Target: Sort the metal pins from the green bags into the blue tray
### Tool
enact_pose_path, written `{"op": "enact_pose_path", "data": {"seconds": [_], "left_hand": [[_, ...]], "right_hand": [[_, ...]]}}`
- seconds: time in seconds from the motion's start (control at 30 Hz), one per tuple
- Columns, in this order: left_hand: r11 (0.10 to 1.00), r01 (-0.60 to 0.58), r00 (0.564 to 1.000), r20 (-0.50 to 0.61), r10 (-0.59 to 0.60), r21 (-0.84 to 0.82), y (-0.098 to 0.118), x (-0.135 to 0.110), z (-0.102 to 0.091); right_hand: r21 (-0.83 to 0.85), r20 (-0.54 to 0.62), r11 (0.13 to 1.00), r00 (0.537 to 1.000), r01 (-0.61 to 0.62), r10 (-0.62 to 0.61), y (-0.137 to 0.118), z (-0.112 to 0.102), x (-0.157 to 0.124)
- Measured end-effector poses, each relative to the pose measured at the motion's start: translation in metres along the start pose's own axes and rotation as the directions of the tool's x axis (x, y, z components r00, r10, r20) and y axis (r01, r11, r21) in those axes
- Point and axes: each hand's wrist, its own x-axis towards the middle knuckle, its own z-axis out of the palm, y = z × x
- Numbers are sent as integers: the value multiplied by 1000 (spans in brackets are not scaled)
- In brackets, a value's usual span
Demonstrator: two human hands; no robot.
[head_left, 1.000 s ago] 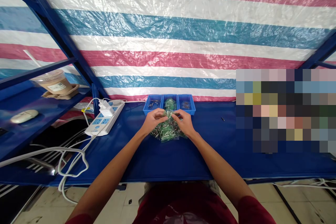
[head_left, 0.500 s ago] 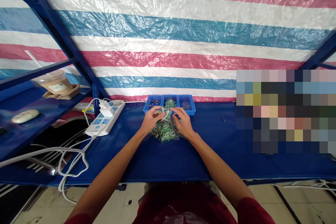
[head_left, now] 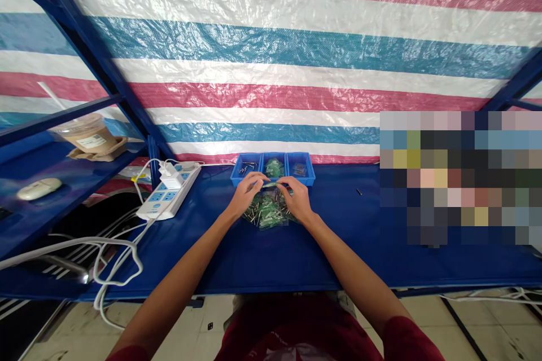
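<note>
The left hand (head_left: 247, 196) curls in from the left, thumb and fingertips pinching one side of a small, clear-and-green plastic packet (head_left: 270, 184). That packet sits mid-scene above a loose pile of green plastic packets and slim metal pieces (head_left: 265, 215); beyond, three joined blue plastic bins (head_left: 287, 166). The right hand (head_left: 297, 198) pinches the packet's other side. Farther right, a short, dark, slim piece (head_left: 359, 192) lies alone.
</note>
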Motion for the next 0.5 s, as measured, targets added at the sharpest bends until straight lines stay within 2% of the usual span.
{"op": "enact_pose_path", "data": {"seconds": [0.07, 0.17, 0.3, 0.4, 0.5], "left_hand": [[995, -64, 998, 12, 64, 80, -1, -1, 0], [990, -43, 999, 33, 39, 136, -4, -3, 1], [1000, 29, 999, -24, -29, -2, -6, -4, 4], [994, 54, 996, -67, -60, -98, -1, -3, 3], [988, 28, 986, -156, -51, -152, 4, -1, 1]], "right_hand": [[-12, -3, 999, 999, -32, 32, -1, -1, 1], [33, 12, 995, 995, -99, 99, -4, -3, 2], [185, 66, 952, 969, -245, 237, -5, -2, 4], [295, 158, 882, 929, -367, 334, -2, -2, 6], [337, 350, 814, 866, -473, 358, 0, -7, 9]]}}
